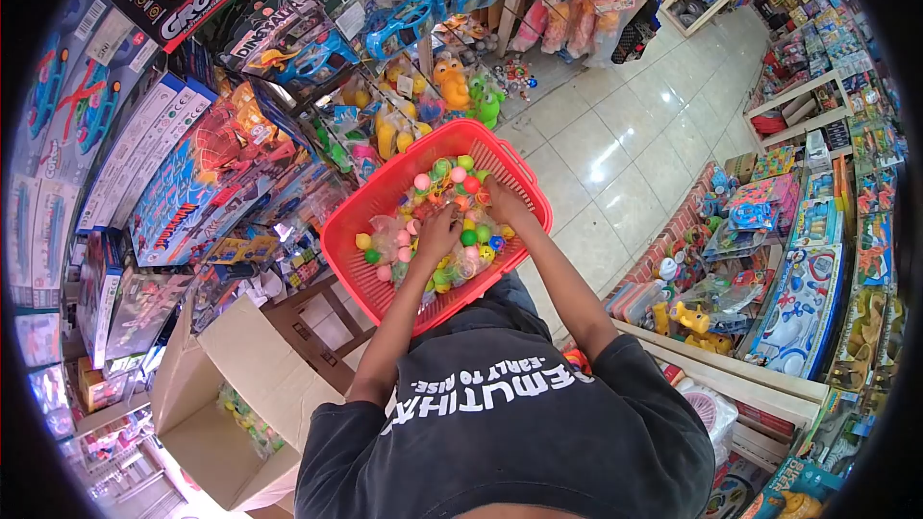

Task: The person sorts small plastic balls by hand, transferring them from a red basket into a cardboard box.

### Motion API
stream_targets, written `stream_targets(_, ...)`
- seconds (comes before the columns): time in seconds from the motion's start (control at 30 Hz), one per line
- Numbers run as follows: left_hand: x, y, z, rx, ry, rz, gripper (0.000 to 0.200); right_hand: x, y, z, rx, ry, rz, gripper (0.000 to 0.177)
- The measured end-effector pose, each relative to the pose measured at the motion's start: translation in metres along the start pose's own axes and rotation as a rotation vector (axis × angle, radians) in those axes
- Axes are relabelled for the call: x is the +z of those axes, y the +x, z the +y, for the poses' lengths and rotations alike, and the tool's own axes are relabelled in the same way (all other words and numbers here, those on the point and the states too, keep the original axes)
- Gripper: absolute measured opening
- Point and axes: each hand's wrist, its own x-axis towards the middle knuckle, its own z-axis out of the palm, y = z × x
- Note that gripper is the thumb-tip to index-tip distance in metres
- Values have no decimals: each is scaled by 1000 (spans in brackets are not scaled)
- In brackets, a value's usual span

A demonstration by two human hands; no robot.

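A red plastic basket [365,207] with slotted sides rests in front of my body, tilted across the view. Inside it lie several small colorful balls [469,237], in green, pink, yellow and orange, some among clear plastic wrapping [386,234]. My left hand [438,234] is down among the balls near the middle, its fingers bent together. Over the basket's right part, my right hand [506,205] reaches in with curled fingers touching the balls. What either hand's fingertips hold is hidden.
An open cardboard box [216,413] with more small colorful items stands at lower left. Boxed toys [216,168] are stacked on the left. Bagged dinosaur toys [404,19] hang ahead. Toy-filled shelves [798,298] line the right, beside a tiled floor [615,149].
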Motion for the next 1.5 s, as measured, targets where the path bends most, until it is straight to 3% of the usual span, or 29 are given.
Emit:
stream_targets(0.1,5,3,0,81,79,32,33,2,1,-3,26,-21,5,52)
stream_targets(0.2,1,1,11,9,-16,-60,32,-3,-2,-11,15,-57,45,51)
stream_targets(0.3,1,0,17,-57,91,-122,31,0,-7,-8,-27,-86,89,50)
stream_targets(0.37,10,1,-2,50,-45,-98,31,1,-7,-8,-63,-102,117,50)
stream_targets(0.5,3,4,-5,28,-185,-148,33,-11,-24,-12,-35,139,149,46)
stream_targets(0.57,-4,4,5,-17,-527,-143,36,-16,-27,-7,-27,182,147,42)
stream_targets(0.63,-13,7,14,-64,-637,-176,38,-13,-27,-1,-260,339,341,35)
stream_targets(0.67,-18,9,18,-109,-747,-214,41,-12,-28,3,-263,339,340,35)
stream_targets(0.73,-30,10,34,-117,-695,-241,42,-41,-43,-14,101,854,-48,27)
stream_targets(1.0,-54,-4,65,79,-568,-292,63,-52,-47,-32,262,1310,-153,24)
stream_targets(1.1,-66,-12,78,74,-726,-396,69,-62,-47,-38,318,1539,-195,28)
stream_targets(1.17,-71,-10,83,40,-764,-320,71,-65,-45,-42,320,1658,-254,31)
stream_targets(1.3,-64,4,72,-24,-669,-192,59,-72,-41,-54,229,1496,-308,31)
stream_targets(1.37,-62,10,70,2,-739,47,38,-77,-41,-61,219,1438,-331,31)
stream_targets(1.5,-58,13,60,49,-691,149,22,-76,-37,-64,148,1357,-359,31)
